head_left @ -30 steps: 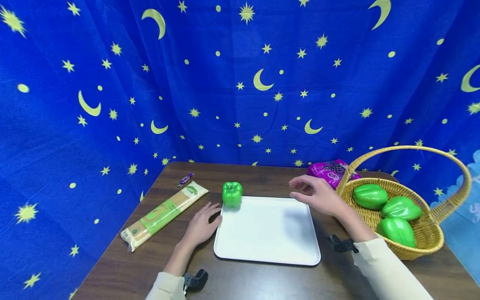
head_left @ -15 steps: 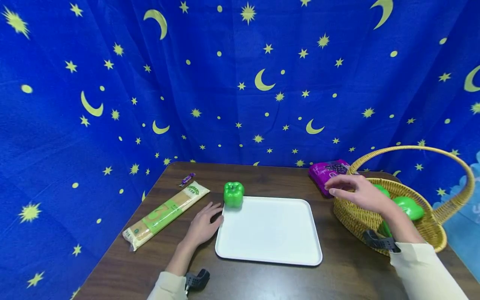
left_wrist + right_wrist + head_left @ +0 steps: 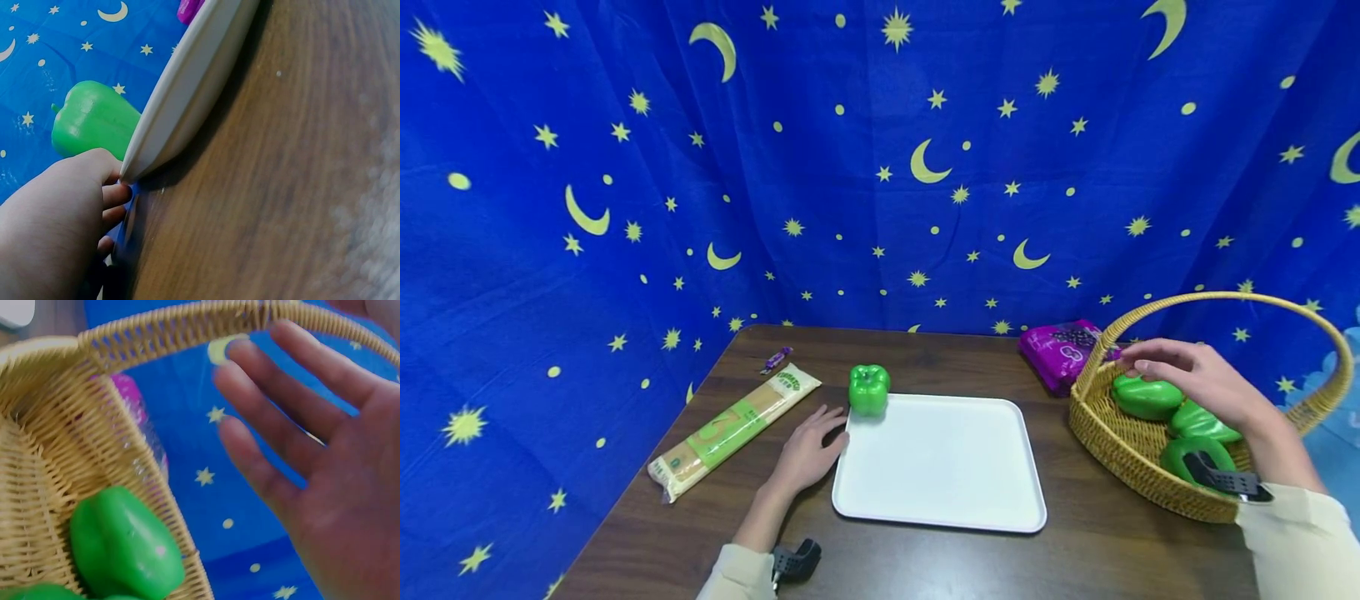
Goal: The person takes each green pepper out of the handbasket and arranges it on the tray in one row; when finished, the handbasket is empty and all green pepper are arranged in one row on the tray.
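Observation:
My left hand [image 3: 808,450] rests on the table at the left edge of a white tray [image 3: 940,462], its thumb right at the rim and its fingers relaxed. On that tray's far left corner stands a green bell pepper [image 3: 868,390], also visible in the left wrist view just beyond the thumb. Over a wicker basket [image 3: 1112,454] at the right hovers my right hand [image 3: 1217,383], with nothing held. Its fingers are spread in the right wrist view, close to the basket's handle [image 3: 181,328]. Inside the basket lie three green peppers, one of them [image 3: 125,544] under the hand.
A long pack of noodles [image 3: 733,433] lies slanted left of the tray, with a small purple-wrapped candy [image 3: 777,360] behind it. Behind the basket is a purple bag [image 3: 1056,354]. A blue star-and-moon curtain [image 3: 880,167] hangs along the table's far and left sides.
My right hand has moved right, from above the tray's far right corner to over the basket, its fingers staying loose. The left hand, tray and pepper have stayed in place.

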Available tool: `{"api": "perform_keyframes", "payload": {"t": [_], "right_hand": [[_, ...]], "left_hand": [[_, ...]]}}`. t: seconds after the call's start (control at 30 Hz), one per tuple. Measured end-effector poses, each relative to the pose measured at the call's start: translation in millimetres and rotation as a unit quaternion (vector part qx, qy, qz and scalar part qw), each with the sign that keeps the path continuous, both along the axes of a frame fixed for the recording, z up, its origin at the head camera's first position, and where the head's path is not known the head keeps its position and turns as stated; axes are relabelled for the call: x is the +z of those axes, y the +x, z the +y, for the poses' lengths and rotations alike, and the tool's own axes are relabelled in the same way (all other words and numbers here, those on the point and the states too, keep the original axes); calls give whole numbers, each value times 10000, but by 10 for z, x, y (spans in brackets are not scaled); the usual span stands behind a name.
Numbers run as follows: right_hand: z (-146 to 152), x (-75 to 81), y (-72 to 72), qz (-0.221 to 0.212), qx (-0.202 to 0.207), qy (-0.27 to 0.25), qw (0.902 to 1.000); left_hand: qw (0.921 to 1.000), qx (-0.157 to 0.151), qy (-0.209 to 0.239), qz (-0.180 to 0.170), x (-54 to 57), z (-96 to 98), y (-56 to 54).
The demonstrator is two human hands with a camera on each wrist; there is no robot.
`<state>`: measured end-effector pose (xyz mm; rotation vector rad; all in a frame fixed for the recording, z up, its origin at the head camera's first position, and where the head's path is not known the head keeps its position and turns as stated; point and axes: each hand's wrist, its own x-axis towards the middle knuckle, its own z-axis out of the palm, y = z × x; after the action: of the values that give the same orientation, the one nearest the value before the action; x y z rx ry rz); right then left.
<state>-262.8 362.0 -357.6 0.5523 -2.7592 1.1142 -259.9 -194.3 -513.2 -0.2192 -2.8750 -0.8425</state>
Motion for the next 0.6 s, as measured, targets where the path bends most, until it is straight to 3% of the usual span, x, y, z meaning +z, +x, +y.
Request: {"api": "perform_keyframes", "payload": {"t": [0.23,0.43,0.6], "right_hand": [[197,-116,-144,-298,-1087,336,9931],[321,-288,-284,-148,-1546,282,9875],[378,-378,-363,-125,-1682,484,9845]], "left_hand": [[10000,-4,-8,4,-19,-1,-5],[10000,14,-13,-32,-26,-1,-14],[10000,21,-33,-15,-32,-4,-26]]}}
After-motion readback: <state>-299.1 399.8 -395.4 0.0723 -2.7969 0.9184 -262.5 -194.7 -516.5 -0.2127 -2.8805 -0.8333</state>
